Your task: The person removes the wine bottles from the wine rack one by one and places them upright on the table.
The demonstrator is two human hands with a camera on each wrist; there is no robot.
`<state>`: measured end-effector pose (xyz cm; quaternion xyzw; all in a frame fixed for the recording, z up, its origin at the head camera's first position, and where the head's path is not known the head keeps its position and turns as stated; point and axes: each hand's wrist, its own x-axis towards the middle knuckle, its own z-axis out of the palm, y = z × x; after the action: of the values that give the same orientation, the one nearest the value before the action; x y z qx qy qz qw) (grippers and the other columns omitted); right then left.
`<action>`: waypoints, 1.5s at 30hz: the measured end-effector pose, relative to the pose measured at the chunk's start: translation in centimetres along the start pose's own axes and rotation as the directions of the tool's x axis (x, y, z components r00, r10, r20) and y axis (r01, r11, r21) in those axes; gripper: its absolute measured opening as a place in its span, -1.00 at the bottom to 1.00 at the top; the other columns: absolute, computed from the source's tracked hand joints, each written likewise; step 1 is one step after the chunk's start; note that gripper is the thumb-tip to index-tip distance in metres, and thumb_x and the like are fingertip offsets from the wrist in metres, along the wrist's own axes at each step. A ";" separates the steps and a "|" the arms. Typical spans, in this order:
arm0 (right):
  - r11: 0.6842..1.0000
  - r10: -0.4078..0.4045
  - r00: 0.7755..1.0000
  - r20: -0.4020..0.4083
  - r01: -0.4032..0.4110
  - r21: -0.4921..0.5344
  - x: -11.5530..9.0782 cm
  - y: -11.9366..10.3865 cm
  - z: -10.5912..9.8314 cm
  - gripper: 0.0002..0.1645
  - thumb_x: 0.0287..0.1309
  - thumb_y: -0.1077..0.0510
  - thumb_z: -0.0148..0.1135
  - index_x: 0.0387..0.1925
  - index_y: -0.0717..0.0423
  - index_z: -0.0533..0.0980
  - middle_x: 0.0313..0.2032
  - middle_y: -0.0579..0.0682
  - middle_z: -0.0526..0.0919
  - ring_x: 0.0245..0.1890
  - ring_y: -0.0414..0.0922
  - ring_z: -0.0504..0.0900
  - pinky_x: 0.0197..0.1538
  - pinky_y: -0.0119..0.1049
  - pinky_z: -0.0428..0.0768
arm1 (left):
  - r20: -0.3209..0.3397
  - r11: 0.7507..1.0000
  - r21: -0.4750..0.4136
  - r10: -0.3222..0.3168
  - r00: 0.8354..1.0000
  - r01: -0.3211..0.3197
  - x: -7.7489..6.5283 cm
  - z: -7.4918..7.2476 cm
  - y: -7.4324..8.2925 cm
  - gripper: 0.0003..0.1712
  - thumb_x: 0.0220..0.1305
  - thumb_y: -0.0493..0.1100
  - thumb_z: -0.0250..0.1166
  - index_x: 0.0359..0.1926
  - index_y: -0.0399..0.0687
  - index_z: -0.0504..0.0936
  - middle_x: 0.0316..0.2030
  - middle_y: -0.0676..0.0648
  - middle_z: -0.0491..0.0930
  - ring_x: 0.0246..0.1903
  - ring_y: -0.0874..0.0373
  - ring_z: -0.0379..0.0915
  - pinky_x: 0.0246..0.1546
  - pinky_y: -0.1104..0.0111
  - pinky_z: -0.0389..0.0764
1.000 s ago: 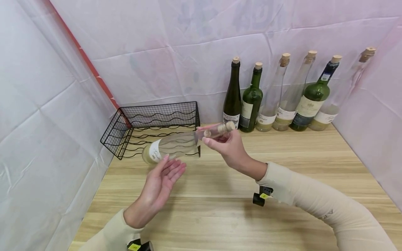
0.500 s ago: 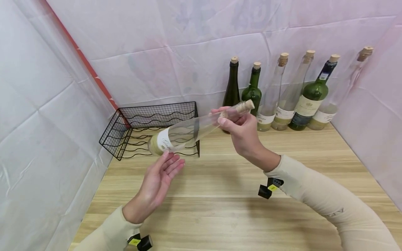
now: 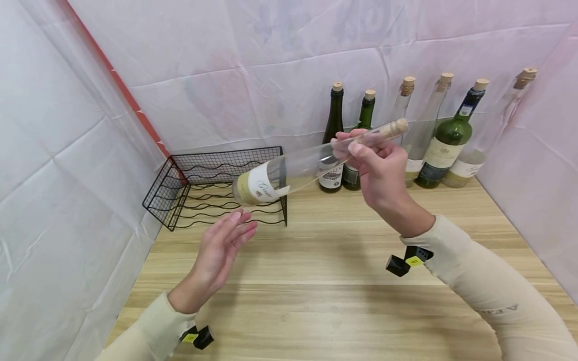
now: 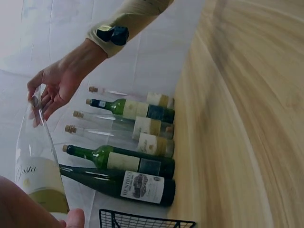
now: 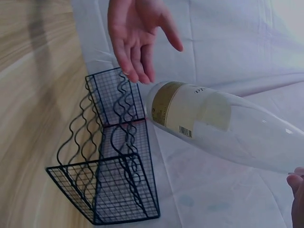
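A clear glass wine bottle (image 3: 307, 163) with a cream and gold label and a cork hangs tilted in the air, its base low at the left and its neck up at the right. My right hand (image 3: 384, 168) grips it round the neck. Just below the base is my left hand (image 3: 221, 245), fingers fairly straight and holding nothing; the right wrist view shows a small gap between these fingers and the bottle (image 5: 204, 118). Behind the bottle's base stands a black wire wine rack (image 3: 171, 200) with wavy rails, partly seen through the glass.
Several corked bottles stand in a row along the back wall: a dark green bottle (image 3: 334, 120), a green bottle (image 3: 453, 130) with a cream label, and clear ones such as a clear bottle (image 3: 469, 160) at the right end. White sheeting (image 3: 289, 90) encloses the wooden table (image 3: 316, 301).
My right hand has carried the bottle up and to the right, away from the wire rack. The left hand, earlier at the bottle's base, is now apart from it and slightly further left.
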<state>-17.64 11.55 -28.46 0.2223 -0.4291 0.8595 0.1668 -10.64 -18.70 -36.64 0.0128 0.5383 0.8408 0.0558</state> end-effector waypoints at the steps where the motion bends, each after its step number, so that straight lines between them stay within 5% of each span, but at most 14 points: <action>1: 1.000 -0.004 1.000 -0.008 0.004 0.012 0.1 -0.3 -0.1 -0.69 0.06 0.49 0.18 -0.12 0.58 0.40 -0.21 0.35 0.64 -0.15 0.23 0.61 -0.07 -0.07 0.61 | 0.005 1.000 0.011 0.001 1.000 -0.001 0.0 0.0 0.1 -0.48 0.38 -0.10 0.14 0.20 -0.34 0.28 0.15 -0.35 0.35 0.11 -0.25 0.35 0.16 0.10 0.40; 11: 0.994 -0.022 0.995 -0.098 0.032 0.101 2.0 -3.4 -1.4 -0.68 -0.01 0.52 0.22 -0.17 0.58 0.38 -0.27 0.42 0.61 -0.23 0.26 0.62 -0.13 -0.04 0.63 | 0.126 0.957 0.262 0.094 0.988 -0.124 0.7 -0.8 0.7 -0.45 0.41 -0.05 0.11 0.24 -0.33 0.29 0.14 -0.31 0.40 0.14 -0.15 0.35 0.15 0.04 0.39; 15: 0.995 -0.045 0.987 -0.153 0.058 0.078 2.5 -4.4 -2.1 -0.67 -0.04 0.51 0.24 -0.19 0.58 0.39 -0.29 0.41 0.61 -0.25 0.26 0.63 -0.11 -0.02 0.62 | 0.136 0.917 0.357 0.135 0.981 -0.176 1.1 -1.2 0.9 -0.46 0.40 -0.05 0.12 0.25 -0.28 0.30 0.15 -0.30 0.39 0.14 -0.10 0.34 0.15 0.03 0.39; 18: 0.995 -0.067 0.979 -0.194 0.080 0.061 2.7 -5.0 -2.6 -0.69 -0.07 0.51 0.25 -0.23 0.61 0.40 -0.30 0.40 0.60 -0.23 0.28 0.62 -0.10 0.03 0.59 | 0.147 0.862 0.461 0.159 0.976 -0.210 1.4 -1.7 1.0 -0.48 0.39 -0.03 0.13 0.26 -0.17 0.33 0.19 -0.27 0.38 0.15 -0.02 0.32 0.16 0.08 0.39; 23: 0.993 -0.097 0.970 -0.224 0.110 0.046 3.1 -5.8 -3.6 -0.76 -0.08 0.53 0.23 -0.32 0.62 0.40 -0.30 0.40 0.58 -0.25 0.30 0.61 -0.15 0.05 0.61 | 0.183 0.702 0.658 0.202 0.962 -0.272 1.7 -2.5 1.2 -0.51 0.41 0.05 0.09 0.30 0.09 0.33 0.23 -0.08 0.38 0.20 0.17 0.24 0.19 0.09 0.31; 30: 0.990 -0.114 0.959 -0.260 0.133 0.055 3.5 -6.8 -4.8 -0.70 -0.10 0.59 0.18 -0.25 0.64 0.37 -0.36 0.42 0.59 -0.31 0.32 0.61 -0.14 0.07 0.60 | 0.267 0.523 0.774 0.241 0.933 -0.356 2.5 -3.0 1.4 -0.46 0.42 0.07 0.07 0.37 0.28 0.21 0.33 0.07 0.25 0.23 0.11 0.21 0.19 0.07 0.34; 35: 0.990 -0.125 0.953 -0.276 0.138 0.029 3.7 -7.4 -5.7 -0.70 -0.08 0.62 0.13 -0.21 0.64 0.37 -0.41 0.43 0.60 -0.36 0.30 0.61 -0.24 -0.02 0.66 | 0.308 0.322 0.866 0.262 0.915 -0.384 3.3 -3.4 1.3 -0.34 0.37 0.18 0.08 0.41 0.36 0.09 0.38 0.09 0.14 0.33 0.07 0.03 0.26 -0.11 0.14; 38: 0.990 -0.134 0.951 -0.279 0.139 -0.004 3.9 -7.7 -6.1 -0.73 -0.08 0.63 0.14 -0.24 0.64 0.38 -0.41 0.42 0.61 -0.39 0.29 0.62 -0.30 -0.06 0.67 | 0.348 0.223 0.884 0.276 0.896 -0.412 3.9 -3.9 1.1 -0.28 0.34 0.22 0.09 0.43 0.31 0.06 0.39 0.02 0.14 0.35 0.03 -0.03 0.27 -0.16 0.06; 45: 0.985 -0.174 0.950 -0.258 0.164 -0.061 4.0 -7.9 -7.2 -0.74 -0.11 0.62 0.20 -0.31 0.68 0.36 -0.46 0.40 0.59 -0.45 0.27 0.62 -0.39 -0.09 0.67 | 0.435 0.047 0.884 0.286 0.854 -0.466 5.5 -5.4 0.7 -0.18 0.31 0.24 0.10 0.45 0.07 0.05 0.41 -0.08 0.11 0.38 -0.03 -0.09 0.33 -0.07 0.01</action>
<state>-18.97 22.35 -24.94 0.1394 -0.3990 0.8554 0.2993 -16.56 -23.31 -38.48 0.2444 0.9176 0.2753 -0.1497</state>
